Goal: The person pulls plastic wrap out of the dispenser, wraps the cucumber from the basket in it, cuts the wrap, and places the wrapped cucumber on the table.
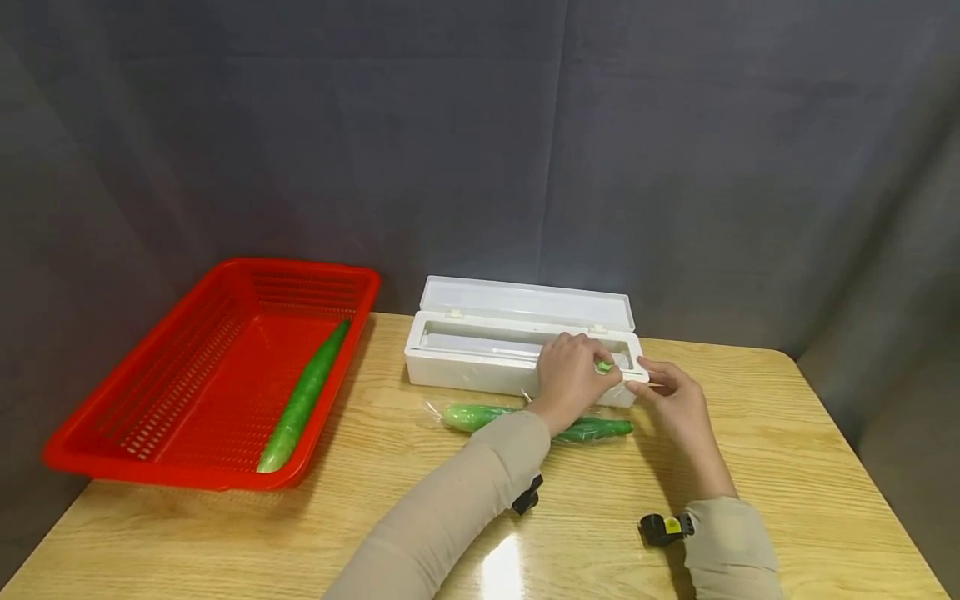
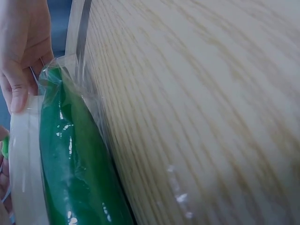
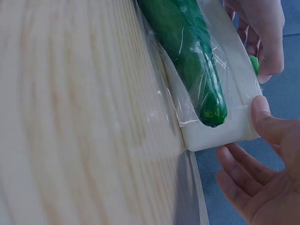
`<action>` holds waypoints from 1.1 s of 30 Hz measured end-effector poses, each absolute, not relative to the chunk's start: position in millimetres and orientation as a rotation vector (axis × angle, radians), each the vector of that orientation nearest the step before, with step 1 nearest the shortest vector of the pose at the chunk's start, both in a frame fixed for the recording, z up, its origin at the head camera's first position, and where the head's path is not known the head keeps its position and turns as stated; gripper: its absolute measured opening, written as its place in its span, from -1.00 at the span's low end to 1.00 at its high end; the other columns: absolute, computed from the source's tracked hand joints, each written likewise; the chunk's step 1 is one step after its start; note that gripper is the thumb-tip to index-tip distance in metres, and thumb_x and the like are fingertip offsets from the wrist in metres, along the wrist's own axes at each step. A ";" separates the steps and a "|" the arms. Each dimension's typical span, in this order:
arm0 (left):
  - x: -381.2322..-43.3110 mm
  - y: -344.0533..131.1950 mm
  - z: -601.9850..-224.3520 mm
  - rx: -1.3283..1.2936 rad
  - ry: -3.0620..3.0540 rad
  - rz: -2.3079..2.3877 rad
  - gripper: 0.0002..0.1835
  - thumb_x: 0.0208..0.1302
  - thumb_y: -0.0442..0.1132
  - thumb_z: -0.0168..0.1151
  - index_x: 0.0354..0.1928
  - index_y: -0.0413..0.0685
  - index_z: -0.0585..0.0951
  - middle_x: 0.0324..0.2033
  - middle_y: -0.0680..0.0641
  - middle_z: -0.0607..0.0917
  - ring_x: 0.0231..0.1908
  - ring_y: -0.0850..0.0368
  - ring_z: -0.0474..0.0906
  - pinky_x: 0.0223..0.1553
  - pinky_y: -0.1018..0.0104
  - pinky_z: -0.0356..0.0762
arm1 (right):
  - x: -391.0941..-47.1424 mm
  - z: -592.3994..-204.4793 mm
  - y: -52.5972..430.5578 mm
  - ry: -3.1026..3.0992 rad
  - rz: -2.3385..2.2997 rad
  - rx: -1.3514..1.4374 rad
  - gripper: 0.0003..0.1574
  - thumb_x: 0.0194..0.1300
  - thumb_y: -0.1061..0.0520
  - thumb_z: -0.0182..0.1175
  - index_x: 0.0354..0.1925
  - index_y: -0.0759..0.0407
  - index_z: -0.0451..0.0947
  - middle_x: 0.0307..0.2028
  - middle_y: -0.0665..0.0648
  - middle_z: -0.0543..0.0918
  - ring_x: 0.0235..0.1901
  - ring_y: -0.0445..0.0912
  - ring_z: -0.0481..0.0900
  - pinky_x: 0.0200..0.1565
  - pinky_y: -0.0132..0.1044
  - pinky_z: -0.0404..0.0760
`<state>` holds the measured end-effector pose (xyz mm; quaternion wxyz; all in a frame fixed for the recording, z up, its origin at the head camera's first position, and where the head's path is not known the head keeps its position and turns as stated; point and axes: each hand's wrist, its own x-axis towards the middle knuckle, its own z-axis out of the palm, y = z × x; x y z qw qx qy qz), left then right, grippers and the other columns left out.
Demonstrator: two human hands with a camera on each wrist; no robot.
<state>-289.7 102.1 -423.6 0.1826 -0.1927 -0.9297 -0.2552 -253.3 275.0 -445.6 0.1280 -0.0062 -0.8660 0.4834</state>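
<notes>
A white cling film box [image 1: 472, 371] stands at the back of the table, its lid [image 1: 525, 300] raised behind it. My left hand [image 1: 568, 375] reaches over the box near its right end, thumb and fingers pinching a small green slider [image 3: 254, 63] on the top edge. My right hand [image 1: 678, 408] grips the box's right end, thumb on the front and fingers behind. Along the front of the box lies a cucumber [image 1: 468, 417] in clear film, partly hidden by my left wrist. In the right wrist view, film spreads around the cucumber's dark tip.
A red plastic basket [image 1: 67, 450] stands on the left of the wooden table [image 1: 585, 517], with an unwrapped cucumber [image 1: 303, 400] lying along its right side. Behind the table hangs a grey curtain [image 1: 465, 167].
</notes>
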 end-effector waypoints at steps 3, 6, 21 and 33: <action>-289.9 100.3 -424.4 -0.539 -2.629 -0.724 -0.84 0.16 0.07 0.37 -0.24 0.31 0.78 -0.33 0.30 0.69 -0.27 0.33 0.46 -0.10 0.41 0.33 | -253.0 -446.6 274.2 -2.520 1.401 -0.022 -0.46 0.29 0.18 0.35 0.20 0.31 0.52 0.02 0.41 0.64 -0.31 -0.45 0.55 -0.25 -0.57 0.54; -289.4 98.9 -424.6 -0.527 -2.644 -0.725 -0.83 0.17 0.08 0.36 -0.23 0.31 0.78 -0.33 0.30 0.69 -0.26 0.31 0.46 -0.07 0.40 0.33 | -253.0 -447.6 273.4 -2.518 1.404 -0.025 -0.46 0.30 0.18 0.35 0.21 0.31 0.52 0.02 0.41 0.64 -0.30 -0.44 0.55 -0.25 -0.56 0.54; -287.9 92.9 -422.2 -0.513 -2.648 -0.687 -0.82 0.16 0.10 0.35 -0.25 0.33 0.78 -0.33 0.30 0.68 -0.25 0.30 0.45 0.00 0.35 0.33 | -252.3 -447.3 272.6 -2.509 1.440 -0.017 -0.44 0.30 0.14 0.34 0.22 0.30 0.51 0.03 0.41 0.63 -0.29 -0.45 0.56 -0.22 -0.57 0.53; -289.6 84.3 -424.3 -0.525 -2.612 -0.695 -0.85 0.14 0.06 0.37 -0.27 0.31 0.78 -0.35 0.29 0.68 -0.25 0.29 0.46 0.00 0.32 0.33 | -252.3 -445.6 274.1 -2.511 1.434 -0.008 -0.43 0.31 0.13 0.34 0.23 0.31 0.50 0.06 0.42 0.61 -0.16 -0.19 0.64 -0.19 -0.58 0.52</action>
